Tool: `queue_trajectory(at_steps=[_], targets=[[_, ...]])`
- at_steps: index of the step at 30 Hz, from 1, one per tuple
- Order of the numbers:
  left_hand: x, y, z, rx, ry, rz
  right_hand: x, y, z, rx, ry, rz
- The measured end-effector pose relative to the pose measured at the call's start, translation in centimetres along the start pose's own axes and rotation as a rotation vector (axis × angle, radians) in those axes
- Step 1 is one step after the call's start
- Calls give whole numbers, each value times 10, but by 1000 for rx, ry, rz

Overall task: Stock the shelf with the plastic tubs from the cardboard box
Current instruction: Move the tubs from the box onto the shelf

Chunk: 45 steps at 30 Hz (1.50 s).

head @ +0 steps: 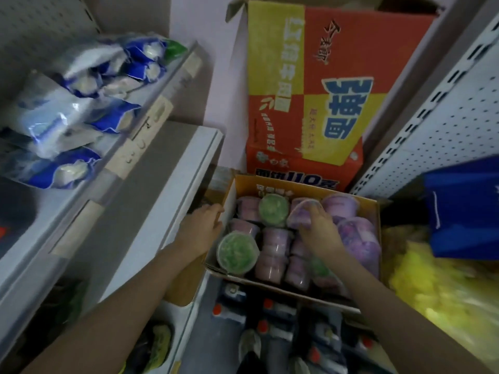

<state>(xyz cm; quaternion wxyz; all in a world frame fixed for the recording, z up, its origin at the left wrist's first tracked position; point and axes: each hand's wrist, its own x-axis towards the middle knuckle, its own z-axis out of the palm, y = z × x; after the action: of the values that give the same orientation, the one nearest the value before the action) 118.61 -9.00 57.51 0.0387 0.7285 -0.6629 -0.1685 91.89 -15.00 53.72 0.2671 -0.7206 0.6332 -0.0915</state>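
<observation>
An open cardboard box point(374, 238) sits low in the middle, packed with several pink and purple plastic tubs and a few green ones point(237, 251). My right hand point(321, 228) reaches into the box and its fingers curl round a tilted pink tub point(301, 211) near the back row. My left hand point(202, 225) holds the box's left wall point(229, 203), thumb at the rim. The grey shelf point(151, 168) runs along the left, its lower board bare beside the box.
Blue and white bags point(81, 103) lie on the upper left shelf. A tall red and yellow carton point(310, 90) stands behind the box. A white pegboard rack point(437, 109) and a blue bag point(464, 206) are at right, yellow goods point(442, 287) below.
</observation>
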Motion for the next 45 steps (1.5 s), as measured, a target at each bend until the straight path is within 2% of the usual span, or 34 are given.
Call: queue_trajectory(at_steps=[4, 8, 15, 20, 25, 29, 34, 40, 45], targets=[[25, -5, 31, -61, -112, 43, 8, 11, 23, 19, -36, 153], [44, -10, 57, -71, -199, 41, 10, 24, 40, 77, -50, 218], [83, -7, 89, -94, -263, 59, 26, 40, 51, 126, -64, 341], [115, 4, 109, -103, -287, 27, 54, 52, 55, 139, 7, 398], [155, 6, 128, -247, -294, 68, 87, 58, 62, 179, -1, 468], [178, 13, 140, -423, -281, -12, 105, 58, 74, 180, -10, 567], [211, 41, 145, -369, -309, -166, 113, 55, 82, 183, 33, 613], [240, 68, 147, -342, -551, -286, 108, 66, 81, 293, -26, 617], [239, 68, 154, -385, -699, -429, 101, 72, 84, 318, 9, 614]])
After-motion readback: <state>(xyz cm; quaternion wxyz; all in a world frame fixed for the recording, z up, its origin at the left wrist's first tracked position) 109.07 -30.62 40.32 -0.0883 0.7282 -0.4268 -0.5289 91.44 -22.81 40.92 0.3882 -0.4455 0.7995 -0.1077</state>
